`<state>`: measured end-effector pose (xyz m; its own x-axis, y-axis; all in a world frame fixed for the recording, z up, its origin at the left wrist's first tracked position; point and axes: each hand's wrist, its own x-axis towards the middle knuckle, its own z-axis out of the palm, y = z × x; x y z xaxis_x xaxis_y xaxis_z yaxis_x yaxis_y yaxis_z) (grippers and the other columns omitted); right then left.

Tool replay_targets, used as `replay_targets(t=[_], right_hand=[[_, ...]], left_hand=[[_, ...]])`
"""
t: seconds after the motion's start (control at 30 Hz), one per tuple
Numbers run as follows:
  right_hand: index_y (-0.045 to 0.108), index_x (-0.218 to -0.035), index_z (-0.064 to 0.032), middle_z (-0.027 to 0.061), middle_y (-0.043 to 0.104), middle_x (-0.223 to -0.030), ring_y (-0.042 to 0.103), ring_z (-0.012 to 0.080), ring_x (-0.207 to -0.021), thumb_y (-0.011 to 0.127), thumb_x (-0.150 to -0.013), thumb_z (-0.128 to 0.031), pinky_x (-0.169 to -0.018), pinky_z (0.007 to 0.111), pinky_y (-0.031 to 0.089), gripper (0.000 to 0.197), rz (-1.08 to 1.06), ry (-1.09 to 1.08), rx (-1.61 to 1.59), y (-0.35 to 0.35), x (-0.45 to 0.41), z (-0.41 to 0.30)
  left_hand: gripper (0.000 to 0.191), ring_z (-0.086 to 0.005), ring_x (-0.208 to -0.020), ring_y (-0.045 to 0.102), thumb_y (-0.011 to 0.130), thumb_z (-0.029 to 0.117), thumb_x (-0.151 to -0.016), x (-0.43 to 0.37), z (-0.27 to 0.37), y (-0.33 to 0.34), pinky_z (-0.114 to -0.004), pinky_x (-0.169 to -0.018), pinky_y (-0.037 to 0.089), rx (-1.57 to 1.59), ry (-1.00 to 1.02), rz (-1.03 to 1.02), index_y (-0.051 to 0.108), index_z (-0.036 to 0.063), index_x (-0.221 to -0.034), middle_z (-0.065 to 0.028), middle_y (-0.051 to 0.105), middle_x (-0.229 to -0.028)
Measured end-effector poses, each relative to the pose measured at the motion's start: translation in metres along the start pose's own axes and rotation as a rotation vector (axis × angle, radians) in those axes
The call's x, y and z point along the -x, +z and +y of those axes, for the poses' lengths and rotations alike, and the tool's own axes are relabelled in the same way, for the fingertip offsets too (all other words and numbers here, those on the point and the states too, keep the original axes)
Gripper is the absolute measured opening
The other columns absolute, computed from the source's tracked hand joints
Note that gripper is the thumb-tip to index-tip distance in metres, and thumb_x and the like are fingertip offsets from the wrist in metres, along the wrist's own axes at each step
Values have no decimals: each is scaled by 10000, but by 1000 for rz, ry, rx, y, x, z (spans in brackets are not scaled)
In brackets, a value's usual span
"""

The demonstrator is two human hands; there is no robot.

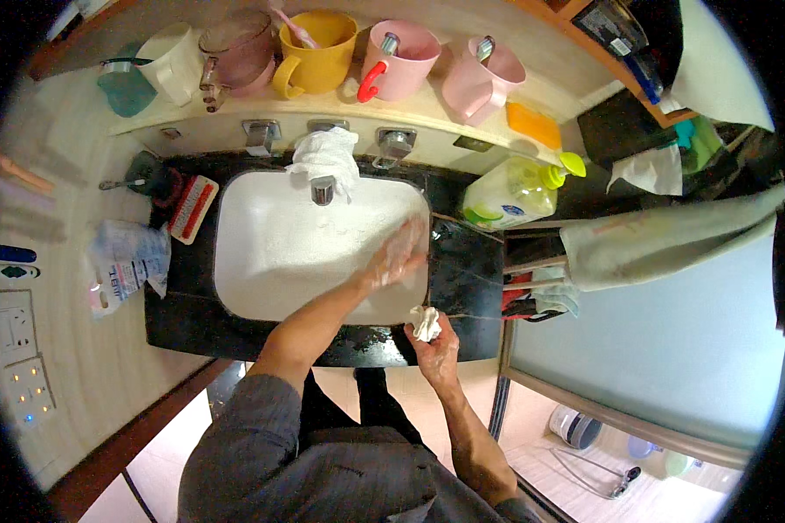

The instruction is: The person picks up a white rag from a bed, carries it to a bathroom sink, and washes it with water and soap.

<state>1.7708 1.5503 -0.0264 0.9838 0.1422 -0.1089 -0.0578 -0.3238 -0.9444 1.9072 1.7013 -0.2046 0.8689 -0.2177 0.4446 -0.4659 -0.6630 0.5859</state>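
My left hand, blurred and wet-looking, is over the right side of the white sink basin; I see nothing in it, though the blur hides its fingers. A crumpled white cloth or tissue is gripped in my right hand, at the basin's front right corner above the black countertop. Around the metal faucet a white cloth is wrapped, with the spout tip showing below it.
Several mugs, among them a yellow one, line the ledge behind the basin. A clear pump bottle stands at the back right. A red-and-white brush and a plastic packet lie left. Towels hang at the right.
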Motion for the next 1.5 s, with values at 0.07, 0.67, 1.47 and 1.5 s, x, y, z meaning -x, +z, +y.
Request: replay_targets(t=[0.07,0.67,1.47,1.5], right_hand=[[607,-1063,-13,56,655,-960,593,120,-869,705,-835,-52,-780,277,481,252,-1,19,38,1,3,0],[595,-1086,-9,96,668,-906,614,151,-840,712,-825,-81,-762,301,497,295,-72,-4,94,28,-10,6],[607,-959,5,24,615,-722,573,92,-606,674,-831,-84,-530,242,487,169,-43,236,-102,35,-18,7],[609,-969,3,23,618,-722,572,92,-595,677,-832,-85,-521,240,483,176,-49,203,-73,34,-19,7]], left_hand=[[800,-282,-1461,153,585,427,-898,32,20,-3,-425,-1168,219,-345,154,-29,277,-56,-1456,-210,228,-1545],[726,-350,-1293,455,368,635,-935,57,-67,-180,-546,-1029,394,-349,-691,-974,352,145,-1470,-164,463,-1421],[712,-340,-1311,422,432,568,-935,85,-51,-135,-448,-1112,300,-77,-241,-961,259,179,-1505,-105,424,-1467],[726,-346,-1297,443,431,574,-933,88,-65,-156,-450,-1104,314,-105,-376,-1084,236,191,-1518,-105,436,-1459]])
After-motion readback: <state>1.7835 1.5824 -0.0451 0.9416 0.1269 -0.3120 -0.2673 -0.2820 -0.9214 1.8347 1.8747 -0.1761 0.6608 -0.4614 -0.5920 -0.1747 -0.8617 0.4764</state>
